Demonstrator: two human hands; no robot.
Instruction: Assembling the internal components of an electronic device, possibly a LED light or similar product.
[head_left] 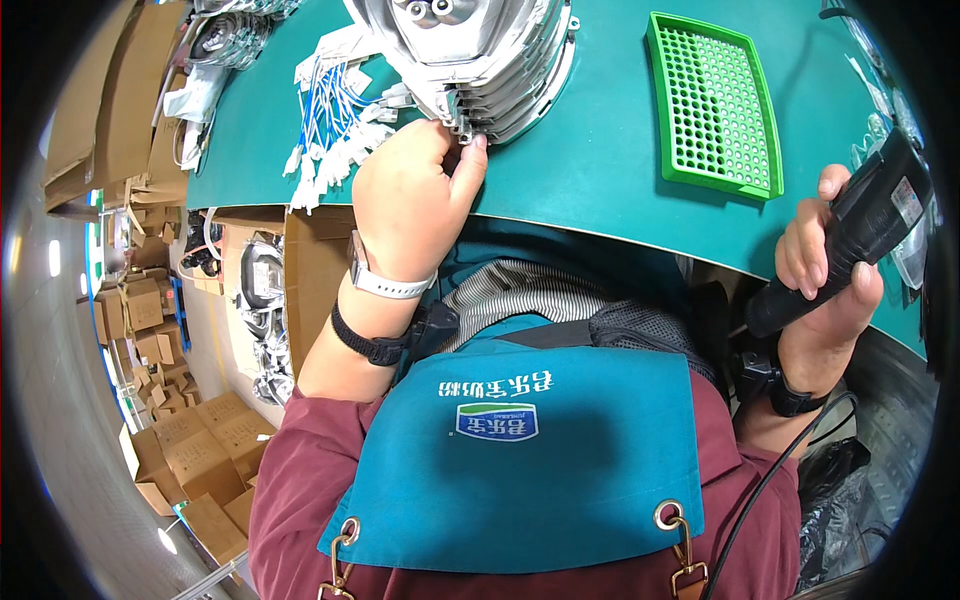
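Stacked silvery metal housings (480, 60), ribbed along the edge, at the far middle of the green counter (600, 170), top cut off by the picture's upper edge. Left hand (415, 195) reaching up from the near edge, wrist bent back, fingers (470, 155) curled narrow and pinching at the lowest rim of the stack; whatever sits between the fingertips too small to make out. White watch strap and black band around that wrist. Just left of the hand, a bundle of blue and white wires (325, 125) with white plugs, lying loose toward the counter's left edge.

Right hand (825, 270) beyond the counter's near right edge, raised, fingers wrapped tight around a black power screwdriver (850, 235) held slantwise, tip end lost in the dark rim at upper right. Black band on that wrist, with a thin black cable trailing down from it.

Green perforated plastic tray (715, 105) at the far right of the counter, well apart from both hands, holes too fine to tell whether filled.

Blue apron (530, 450) over a maroon sleeve, bearing a small white and blue rectangular label with a row of white characters above it, upside down to the view. Brown cardboard boxes (190, 450) heaped on the floor at lower left, more stacked at upper left. Further metal housings (265, 310) below the counter's left edge, partly hidden.
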